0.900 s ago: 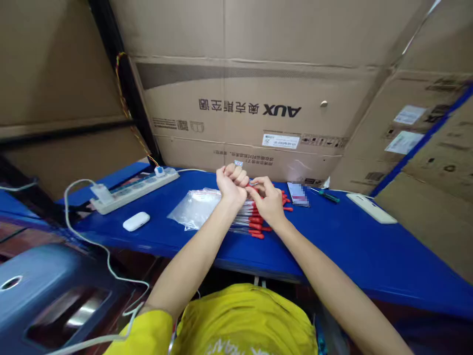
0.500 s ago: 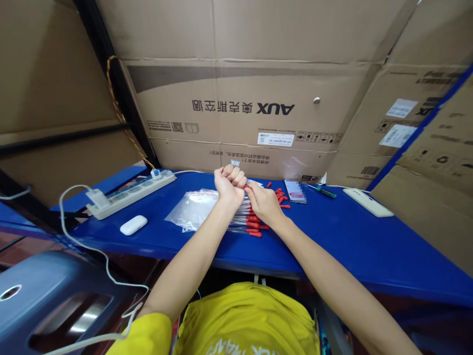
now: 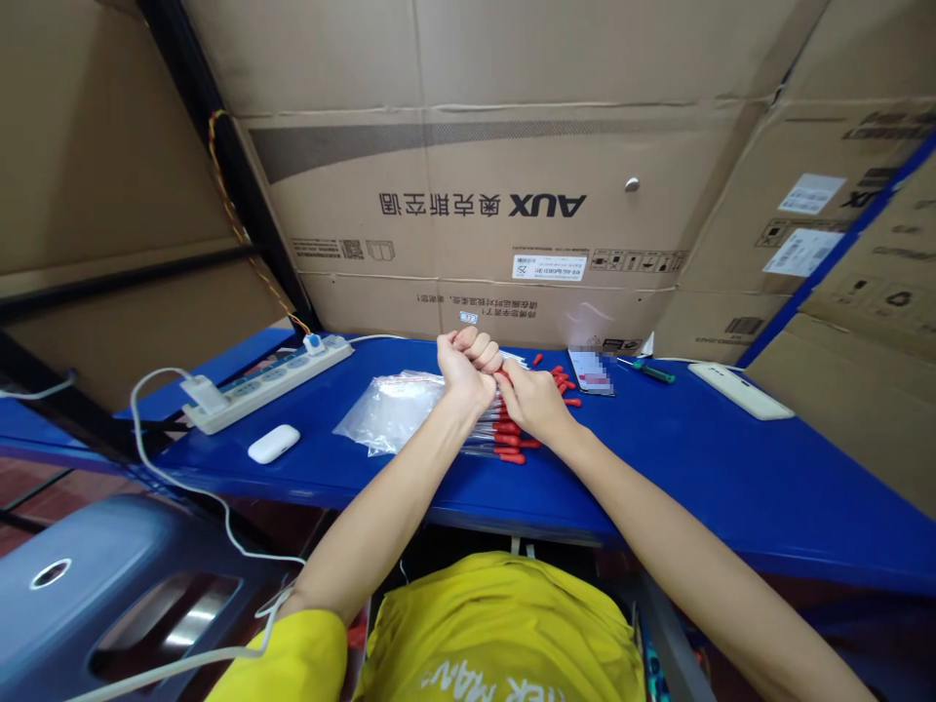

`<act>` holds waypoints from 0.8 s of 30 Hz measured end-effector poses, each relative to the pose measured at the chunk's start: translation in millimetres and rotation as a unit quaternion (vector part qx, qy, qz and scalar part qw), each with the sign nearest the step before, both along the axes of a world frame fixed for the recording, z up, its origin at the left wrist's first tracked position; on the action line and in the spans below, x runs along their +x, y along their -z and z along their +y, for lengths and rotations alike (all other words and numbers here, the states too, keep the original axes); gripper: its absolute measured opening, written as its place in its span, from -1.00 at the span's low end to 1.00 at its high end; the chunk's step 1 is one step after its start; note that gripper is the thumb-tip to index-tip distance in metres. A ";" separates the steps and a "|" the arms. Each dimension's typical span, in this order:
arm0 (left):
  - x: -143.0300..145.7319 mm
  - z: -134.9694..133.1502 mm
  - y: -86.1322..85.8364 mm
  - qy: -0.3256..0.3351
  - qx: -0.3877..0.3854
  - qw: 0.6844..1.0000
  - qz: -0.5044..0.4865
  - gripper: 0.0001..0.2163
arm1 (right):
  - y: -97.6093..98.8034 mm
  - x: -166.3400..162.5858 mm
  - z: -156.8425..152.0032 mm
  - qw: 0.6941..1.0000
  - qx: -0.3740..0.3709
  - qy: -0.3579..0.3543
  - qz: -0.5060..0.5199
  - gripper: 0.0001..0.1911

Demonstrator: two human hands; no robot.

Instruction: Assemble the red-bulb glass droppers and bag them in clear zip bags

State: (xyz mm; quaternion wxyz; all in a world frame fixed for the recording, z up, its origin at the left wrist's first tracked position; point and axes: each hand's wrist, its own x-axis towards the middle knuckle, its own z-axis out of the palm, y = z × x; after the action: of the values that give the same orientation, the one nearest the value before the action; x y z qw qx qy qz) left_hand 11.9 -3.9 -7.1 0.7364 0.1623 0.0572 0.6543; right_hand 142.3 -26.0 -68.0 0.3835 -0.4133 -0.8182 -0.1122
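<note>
Nearest, red-bulbed tubes [image 3: 506, 440] are lying on the bench [image 3: 658, 458] beneath the left hand [image 3: 468, 369] and right hand [image 3: 539, 398], apparently already capped. The left hand is clenching, contents hidden; the right is pinching a red bulb [image 3: 501, 377] beside it, seemingly mid-step. Beyond the right hand, apparently loose bulbs [image 3: 562, 377] are lying unfitted.

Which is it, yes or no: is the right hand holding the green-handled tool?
No, the green-handled tool lies on the blue table, apart from the right hand.
</note>
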 end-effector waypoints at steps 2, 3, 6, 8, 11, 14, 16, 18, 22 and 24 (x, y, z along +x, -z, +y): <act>1.6 0.6 1.0 -0.005 -0.004 1.000 -0.003 -0.62 | -2.5 0.2 -1.6 0.998 -0.029 -0.025 0.045 -0.74; 2.2 1.0 1.6 -0.007 -0.006 1.000 -0.002 -0.62 | -3.9 0.0 -2.3 0.996 -0.046 -0.040 0.072 -0.74; 2.2 2.5 2.8 -0.007 -0.009 1.000 -0.008 -0.62 | -7.9 -1.3 -2.9 0.976 -0.115 -0.096 0.158 -0.68; 0.4 3.0 2.5 -0.008 -0.002 1.000 -0.016 -0.62 | -9.7 -2.3 -1.9 0.948 -0.183 -0.134 0.223 -0.58; -4.4 2.6 -0.3 -0.020 0.030 0.999 -0.028 -0.62 | -10.5 -3.4 1.1 0.867 -0.320 -0.181 0.335 -0.40; -9.1 1.9 -3.4 -0.015 0.062 0.998 -0.024 -0.62 | -10.3 -4.0 3.8 0.787 -0.419 -0.210 0.401 -0.31; -11.2 2.1 -4.3 -0.006 0.073 0.997 -0.017 -0.61 | -10.3 -4.6 4.7 0.764 -0.434 -0.229 0.418 -0.36; -12.3 3.1 -4.2 -0.007 0.076 0.997 -0.019 -0.61 | -10.1 -5.6 4.5 0.766 -0.423 -0.240 0.420 -0.41; -13.7 5.7 -3.0 -0.032 0.058 0.998 -0.024 -0.61 | -8.1 -7.6 1.5 0.841 -0.340 -0.231 0.353 -0.46; -14.6 6.3 -2.7 -0.041 0.044 0.998 -0.018 -0.60 | -6.7 -7.4 -0.6 0.896 -0.270 -0.203 0.288 -0.47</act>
State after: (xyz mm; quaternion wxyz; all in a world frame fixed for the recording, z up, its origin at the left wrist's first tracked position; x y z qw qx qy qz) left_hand -2.7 2.4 -4.4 0.7019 0.1797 0.0218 0.6889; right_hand 134.9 -26.6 -61.3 0.4907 -0.3399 -0.7368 0.3176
